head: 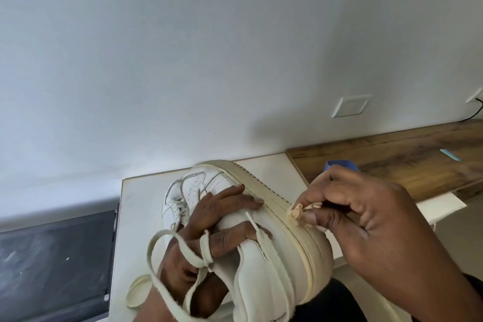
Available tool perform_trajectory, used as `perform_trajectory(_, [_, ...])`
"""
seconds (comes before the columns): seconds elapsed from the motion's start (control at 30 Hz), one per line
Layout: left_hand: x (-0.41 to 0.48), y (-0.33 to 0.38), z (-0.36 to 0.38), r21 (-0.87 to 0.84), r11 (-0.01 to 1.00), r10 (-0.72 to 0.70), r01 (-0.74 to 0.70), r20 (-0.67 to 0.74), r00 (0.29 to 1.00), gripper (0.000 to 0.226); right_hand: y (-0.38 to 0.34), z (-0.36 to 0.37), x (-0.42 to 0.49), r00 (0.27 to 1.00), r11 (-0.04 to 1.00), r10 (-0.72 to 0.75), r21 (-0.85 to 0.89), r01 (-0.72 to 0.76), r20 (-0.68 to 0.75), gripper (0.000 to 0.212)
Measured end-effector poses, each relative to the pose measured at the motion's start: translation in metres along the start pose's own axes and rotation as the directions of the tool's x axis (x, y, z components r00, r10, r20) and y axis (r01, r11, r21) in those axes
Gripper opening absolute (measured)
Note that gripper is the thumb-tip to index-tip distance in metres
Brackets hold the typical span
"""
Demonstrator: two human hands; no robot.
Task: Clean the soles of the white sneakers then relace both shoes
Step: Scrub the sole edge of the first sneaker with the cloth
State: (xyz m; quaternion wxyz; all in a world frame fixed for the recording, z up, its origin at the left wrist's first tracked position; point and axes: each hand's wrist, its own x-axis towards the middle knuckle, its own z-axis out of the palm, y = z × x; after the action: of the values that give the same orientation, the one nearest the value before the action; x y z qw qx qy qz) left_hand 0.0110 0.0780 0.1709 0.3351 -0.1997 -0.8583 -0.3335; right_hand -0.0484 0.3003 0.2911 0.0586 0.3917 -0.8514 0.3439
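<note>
Sneaker tipped on its side, sole edge turned up and to the right, heel near, toe far, raised over the white counter. Left hand clamped on the upper from the left: fingers spread across the white leather, tips lying just short of the cream sole edge, thumb side tucked inside the shoe opening. Loose lace looped over the left wrist and around one finger, another strand trailing down the side of the heel. Right hand to the right of the shoe, fingers pinched together on a small beige wad, possibly cloth or eraser, cannot tell which. Wad pressed against the sole edge near the middle of the shoe. Second sneaker lying on the counter beyond, partly hidden behind the left hand. Blue object just behind the right hand, mostly hidden. Wooden shelf far right along the wall.
</note>
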Motion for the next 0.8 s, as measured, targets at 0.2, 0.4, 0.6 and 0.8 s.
perform_trajectory(0.2, [-0.002, 0.034, -0.004, -0.051, 0.998, 0.021, -0.035, -0.249, 0.968, 0.017, -0.008, -0.019, 0.004, 0.986, 0.987, -0.162, -0.015, 0.163, 0.046, 0.011])
perform_trajectory(0.4, [-0.003, 0.074, 0.004, 0.057, 0.998, 0.025, -0.006, -0.352, 0.936, 0.017, -0.008, -0.036, 0.014, 0.955, 0.964, -0.264, 0.061, 0.258, 0.132, 0.011])
perform_trajectory(0.6, [-0.009, 0.077, 0.023, 0.193, 0.981, 0.084, 0.001, -0.431, 0.898, 0.017, -0.013, -0.033, 0.014, 0.956, 0.96, -0.279, 0.014, 0.279, 0.086, 0.012])
perform_trajectory(0.8, [-0.013, 0.074, 0.033, 0.214, 0.977, 0.086, 0.017, -0.461, 0.883, 0.028, -0.016, -0.016, 0.012, 0.962, 0.957, -0.271, -0.096, 0.274, 0.04, 0.013])
